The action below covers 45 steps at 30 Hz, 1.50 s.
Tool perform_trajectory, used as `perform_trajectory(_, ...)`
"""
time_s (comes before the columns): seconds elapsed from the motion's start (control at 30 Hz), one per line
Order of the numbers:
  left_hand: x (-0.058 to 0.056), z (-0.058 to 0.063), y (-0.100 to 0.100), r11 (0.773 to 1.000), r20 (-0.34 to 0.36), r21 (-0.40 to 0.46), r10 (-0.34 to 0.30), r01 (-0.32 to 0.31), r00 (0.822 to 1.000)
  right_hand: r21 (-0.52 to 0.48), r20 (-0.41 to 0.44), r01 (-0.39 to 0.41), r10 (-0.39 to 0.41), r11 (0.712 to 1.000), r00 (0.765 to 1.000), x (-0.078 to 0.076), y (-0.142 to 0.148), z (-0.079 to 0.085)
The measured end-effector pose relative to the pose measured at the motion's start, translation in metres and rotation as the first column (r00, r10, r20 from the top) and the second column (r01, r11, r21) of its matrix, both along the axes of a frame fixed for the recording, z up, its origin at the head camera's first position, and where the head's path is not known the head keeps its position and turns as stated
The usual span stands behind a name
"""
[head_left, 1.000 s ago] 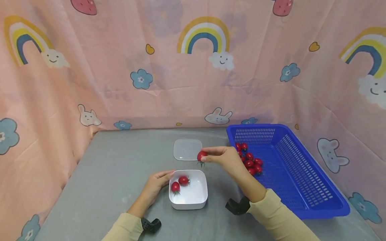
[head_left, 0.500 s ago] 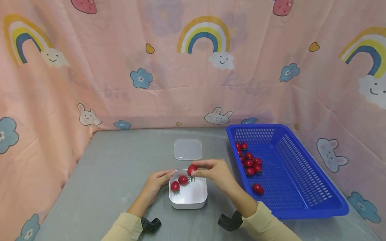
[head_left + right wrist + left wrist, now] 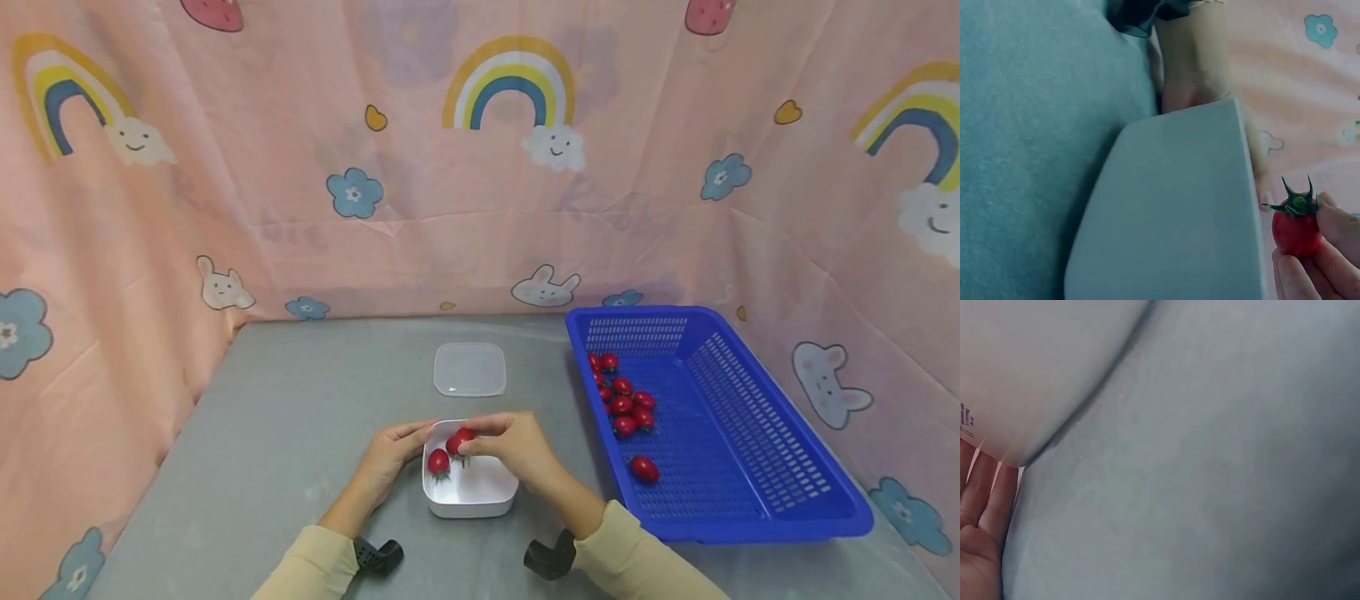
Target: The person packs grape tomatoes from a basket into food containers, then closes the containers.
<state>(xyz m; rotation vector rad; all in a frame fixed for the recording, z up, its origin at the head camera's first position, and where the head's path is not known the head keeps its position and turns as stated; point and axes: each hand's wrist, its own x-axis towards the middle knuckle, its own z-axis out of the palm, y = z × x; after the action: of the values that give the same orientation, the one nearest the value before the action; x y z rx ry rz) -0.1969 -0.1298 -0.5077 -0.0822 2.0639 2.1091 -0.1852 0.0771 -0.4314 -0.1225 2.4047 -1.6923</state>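
In the head view, a red tomato (image 3: 466,434) is pinched by the right hand (image 3: 520,447) over the white box (image 3: 472,510), where two others are seen, one partly covered. The box's far left corner is touched by the left hand (image 3: 392,457), its fingers extended. In the left wrist view, fingertips are laid against the box's wall. In the right wrist view, the held tomato is shown plump, smooth and deep red, crowned by spiky green sepals.
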Motion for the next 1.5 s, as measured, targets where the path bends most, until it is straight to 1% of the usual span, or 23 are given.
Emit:
perform_trajectory(0.17, -0.001, 0.001, 0.001, 1.0, -0.002, -0.003, -0.007, 0.007, 1.0, 0.013, -0.031, -0.015, 0.015, 1.0, 0.999, -0.003, -0.006, -0.01)
perform_trajectory(0.27, -0.002, 0.001, 0.001, 1.0, -0.002, -0.001, -0.014, 0.014, 1.0, 0.014, -0.033, -0.019, 0.02, 1.0, 0.999, -0.005, -0.009, -0.015)
perform_trajectory(0.4, -0.003, -0.001, 0.001, 1.0, 0.001, 0.018, -0.021, 0.021, 1.0, 0.026, -0.045, -0.012, 0.013, 1.0, 0.999, -0.006, -0.012, -0.02)
perform_trajectory(0.63, -0.004, -0.001, 0.001, 0.999, -0.004, 0.047, -0.012, 0.012, 1.0, 0.055, -0.084, 0.006, -0.001, 0.998, 0.996, -0.007, -0.016, -0.023)
perform_trajectory(0.83, -0.005, -0.001, 0.002, 0.997, -0.024, 0.074, -0.015, 0.017, 1.0, 0.108, -0.109, 0.014, -0.002, 0.994, 0.994, -0.008, -0.021, -0.025)
perform_trajectory(0.97, -0.006, -0.001, 0.001, 0.996, -0.017, 0.083, -0.011, 0.013, 1.0, 0.107, -0.117, 0.013, -0.001, 0.994, 0.993, -0.009, -0.025, -0.026)
perform_trajectory(1.1, -0.007, 0.0, 0.001, 0.998, -0.014, 0.069, -0.007, 0.008, 1.0, 0.101, -0.132, 0.016, -0.002, 0.995, 0.991, -0.01, -0.027, -0.028)
perform_trajectory(1.13, -0.006, 0.0, 0.001, 0.998, -0.024, 0.06, -0.008, 0.01, 1.0, 0.097, -0.129, 0.018, -0.005, 0.995, 0.992, -0.01, -0.027, -0.029)
perform_trajectory(1.3, -0.003, -0.002, -0.001, 0.999, -0.027, 0.04, -0.011, 0.012, 1.0, 0.081, -0.096, 0.007, 0.001, 0.997, 0.995, -0.007, -0.028, -0.032)
perform_trajectory(1.4, -0.001, -0.004, -0.001, 0.999, -0.024, 0.025, -0.02, 0.021, 1.0, 0.093, -0.089, -0.001, 0.009, 0.996, 0.996, -0.005, -0.028, -0.033)
perform_trajectory(1.5, 0.0, -0.004, -0.001, 1.0, -0.029, 0.016, -0.019, 0.02, 0.999, 0.113, -0.098, 0.001, 0.011, 0.994, 0.995, -0.005, -0.028, -0.032)
